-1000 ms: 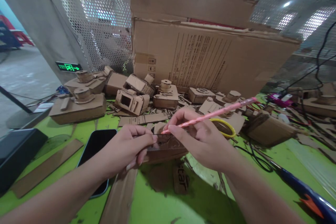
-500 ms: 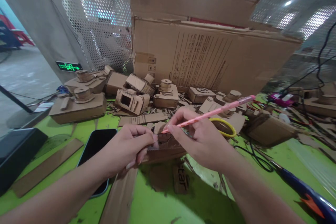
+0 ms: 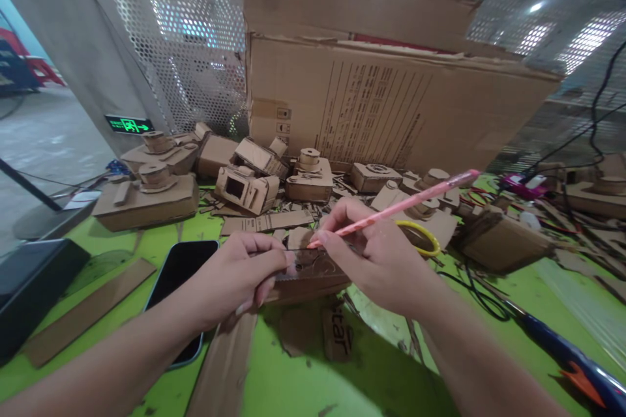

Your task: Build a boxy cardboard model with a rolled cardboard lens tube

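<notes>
A small cardboard box [image 3: 313, 287] is held just above the green table in front of me. My left hand [image 3: 252, 267] pinches its left end, thumb on top and fingers curled beneath. My right hand [image 3: 372, 260] grips a pink pencil [image 3: 401, 210], slanted up to the right. The pencil's tip meets the far edge of the box's top, where a small dark hole and curved lines show. Part of the box's right side is hidden behind my right hand.
Several cardboard camera models [image 3: 249, 189] stand along the back before a large carton [image 3: 342, 98]. A phone [image 3: 180, 287] and cardboard strips lie left. Yellow-handled scissors [image 3: 419, 238] lie behind my right hand; a dark blue tool [image 3: 562, 345] with a cord lies right.
The pencil and my right hand have shifted slightly right along the box's far edge. My left hand keeps the same hold on the box.
</notes>
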The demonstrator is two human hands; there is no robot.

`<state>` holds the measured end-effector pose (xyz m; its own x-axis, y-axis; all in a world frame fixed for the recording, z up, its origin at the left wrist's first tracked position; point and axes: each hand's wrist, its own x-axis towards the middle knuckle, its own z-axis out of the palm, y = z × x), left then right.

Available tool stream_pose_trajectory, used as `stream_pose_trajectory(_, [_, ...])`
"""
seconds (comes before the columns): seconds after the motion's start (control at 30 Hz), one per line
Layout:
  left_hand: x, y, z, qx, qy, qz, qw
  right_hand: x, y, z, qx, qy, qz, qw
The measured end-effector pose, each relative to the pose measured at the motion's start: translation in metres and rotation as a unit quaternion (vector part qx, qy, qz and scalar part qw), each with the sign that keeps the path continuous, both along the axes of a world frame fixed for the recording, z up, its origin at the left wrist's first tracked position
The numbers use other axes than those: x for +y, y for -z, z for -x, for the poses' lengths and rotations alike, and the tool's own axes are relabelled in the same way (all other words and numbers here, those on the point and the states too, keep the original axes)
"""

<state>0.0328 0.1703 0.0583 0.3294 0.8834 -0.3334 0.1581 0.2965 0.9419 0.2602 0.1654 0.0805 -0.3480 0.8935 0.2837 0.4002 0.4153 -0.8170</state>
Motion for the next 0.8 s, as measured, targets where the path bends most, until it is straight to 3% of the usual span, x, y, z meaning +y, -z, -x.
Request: stream_pose_trajectory(0.8, [0.0013, 0.0001, -0.0001, 0.01, 0.004, -0.005, 1.0, 0.0015, 0.008, -0.0005, 0.001, 0.001, 0.006, 1.0])
